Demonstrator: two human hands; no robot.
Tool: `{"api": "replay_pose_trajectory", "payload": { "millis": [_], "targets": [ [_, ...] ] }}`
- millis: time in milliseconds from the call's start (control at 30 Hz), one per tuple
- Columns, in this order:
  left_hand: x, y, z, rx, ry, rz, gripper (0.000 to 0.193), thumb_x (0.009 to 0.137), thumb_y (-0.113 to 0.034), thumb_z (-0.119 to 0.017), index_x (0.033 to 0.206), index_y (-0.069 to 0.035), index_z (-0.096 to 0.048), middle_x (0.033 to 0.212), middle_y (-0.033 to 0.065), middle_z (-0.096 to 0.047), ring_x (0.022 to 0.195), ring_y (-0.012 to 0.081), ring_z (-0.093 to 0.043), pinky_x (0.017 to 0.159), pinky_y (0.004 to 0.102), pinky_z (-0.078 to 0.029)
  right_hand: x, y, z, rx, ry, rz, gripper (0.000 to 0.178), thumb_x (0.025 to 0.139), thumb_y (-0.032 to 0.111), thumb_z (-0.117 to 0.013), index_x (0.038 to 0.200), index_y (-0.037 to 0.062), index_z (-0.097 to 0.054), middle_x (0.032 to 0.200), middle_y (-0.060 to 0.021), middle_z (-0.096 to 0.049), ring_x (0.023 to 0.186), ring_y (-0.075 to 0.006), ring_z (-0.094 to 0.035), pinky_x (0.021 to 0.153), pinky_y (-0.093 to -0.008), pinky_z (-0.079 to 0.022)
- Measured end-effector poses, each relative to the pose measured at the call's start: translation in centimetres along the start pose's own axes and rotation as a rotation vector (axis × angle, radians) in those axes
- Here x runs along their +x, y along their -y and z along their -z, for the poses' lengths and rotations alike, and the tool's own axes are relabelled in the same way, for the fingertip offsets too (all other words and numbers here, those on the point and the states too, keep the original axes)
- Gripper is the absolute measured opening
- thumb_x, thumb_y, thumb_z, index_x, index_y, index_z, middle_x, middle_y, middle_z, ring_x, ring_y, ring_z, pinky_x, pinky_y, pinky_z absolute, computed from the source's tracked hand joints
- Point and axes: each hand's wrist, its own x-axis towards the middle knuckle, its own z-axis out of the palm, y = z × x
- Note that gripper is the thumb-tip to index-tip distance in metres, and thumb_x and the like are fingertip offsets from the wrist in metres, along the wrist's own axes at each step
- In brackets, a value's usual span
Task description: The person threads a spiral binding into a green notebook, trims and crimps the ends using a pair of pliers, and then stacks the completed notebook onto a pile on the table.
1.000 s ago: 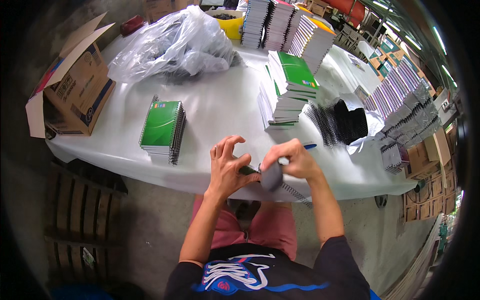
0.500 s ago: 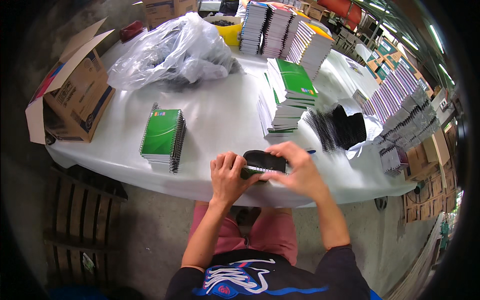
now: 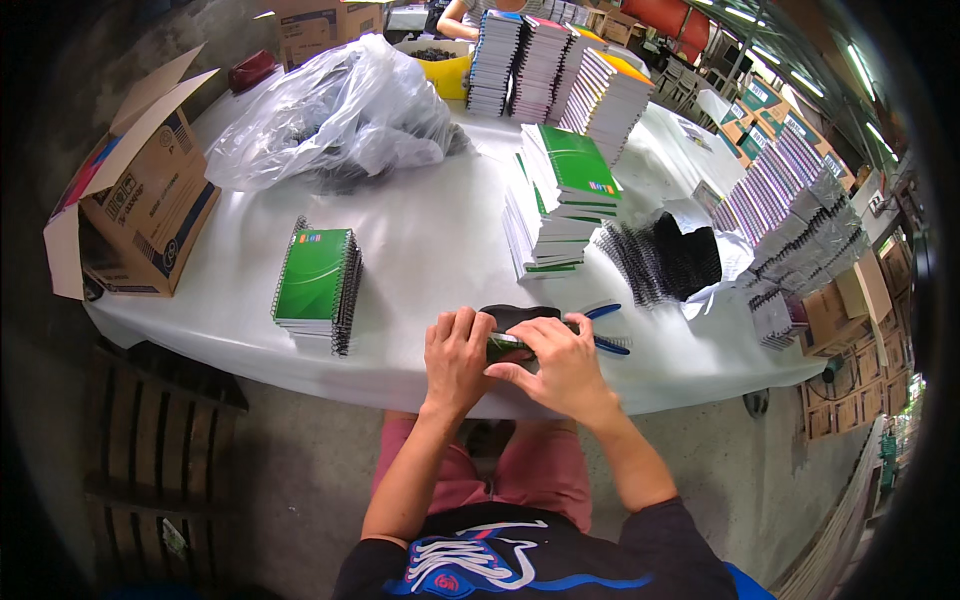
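Near the table's front edge, a small notebook (image 3: 504,346) with green on its cover is between my hands, mostly hidden by the fingers. My left hand (image 3: 457,362) is closed on its left side. My right hand (image 3: 560,368) is closed around its right part, thumb low and fingers over the top. A black object with a rounded edge (image 3: 520,317) lies just behind it; its kind is unclear. Beside my right hand lie blue-handled pliers (image 3: 610,345). To the left sits a stack of green spiral notebooks (image 3: 315,275), their black coils sticking out at the sides.
Green-covered books (image 3: 575,165) are stacked beyond my hands. Right of them lie black spiral coils (image 3: 650,265) and tall notebook stacks (image 3: 770,190). A clear plastic bag (image 3: 340,120), an open cardboard box (image 3: 150,205) and a yellow tub (image 3: 445,75) stand farther left. Another person's arm (image 3: 455,20) shows behind.
My right hand has moved left and down onto the notebook, its fingers now closer to my left hand. The pliers beside it show more fully. The view has shifted slightly.
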Motion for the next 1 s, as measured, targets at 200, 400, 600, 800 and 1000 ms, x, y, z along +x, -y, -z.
{"api": "replay_pose_trajectory", "payload": {
  "millis": [200, 400, 600, 800, 1000],
  "targets": [
    [-0.2, 0.5, -0.3, 0.008, -0.007, -0.026, 0.032, 0.061, -0.028, -0.073, 0.079, -0.012, -0.052, 0.083, 0.0028, -0.048, 0.081, 0.0224, -0.049, 0.065, 0.0346, -0.037, 0.3, 0.4, -0.1, 0.057, 0.125, -0.139, 0.038, 0.081, 0.046, -0.061, 0.084, 0.008, -0.067, 0.082, -0.0052, -0.065, 0.077, -0.0215, -0.059, 0.07, -0.0381, -0.036],
    [-0.5, 0.0, -0.4, -0.084, -0.085, 0.023, 0.039, 0.056, -0.026, -0.08, 0.076, -0.009, -0.051, 0.09, 0.0067, -0.048, 0.086, 0.0249, -0.046, 0.074, 0.0377, -0.042, 0.4, 0.5, -0.9, 0.078, 0.029, -0.274, 0.031, 0.08, 0.035, -0.059, 0.068, 0.0078, -0.069, 0.061, -0.0086, -0.061, 0.063, -0.0262, -0.057, 0.067, -0.0386, -0.037],
    [-0.7, 1.0, 0.4, -0.13, -0.003, 0.006, 0.051, 0.049, -0.038, -0.084, 0.076, -0.008, -0.053, 0.097, 0.0093, -0.044, 0.094, 0.028, -0.041, 0.077, 0.0402, -0.041, 2.0, -0.6, 0.7, 0.343, 0.398, -0.444, 0.027, 0.079, 0.031, -0.059, 0.078, 0.0064, -0.071, 0.065, -0.0125, -0.064, 0.061, -0.0264, -0.061, 0.07, -0.0367, -0.045],
    [0.2, 1.4, 1.2, -0.272, -0.025, -0.027, 0.06, 0.045, -0.05, -0.084, 0.079, -0.01, -0.056, 0.113, 0.0137, -0.034, 0.104, 0.0292, -0.038, 0.081, 0.0406, -0.041, 1.6, -7.3, -0.2, 0.237, 0.273, 0.028, 0.028, 0.082, 0.023, -0.061, 0.105, 0.0074, -0.063, 0.091, -0.0108, -0.066, 0.082, -0.0311, -0.062, 0.079, -0.0353, -0.048],
    [-1.4, 2.5, -0.4, -0.471, -0.11, 0.177, 0.058, 0.044, -0.041, -0.089, 0.08, -0.01, -0.056, 0.122, 0.0144, -0.027, 0.104, 0.0267, -0.037, 0.08, 0.0382, -0.041, 2.7, -7.1, -0.8, 0.495, 0.281, -0.473, 0.021, 0.078, 0.013, -0.063, 0.099, 0.0062, -0.064, 0.084, -0.0102, -0.067, 0.077, -0.025, -0.064, 0.07, -0.035, -0.049]
  ]
}}
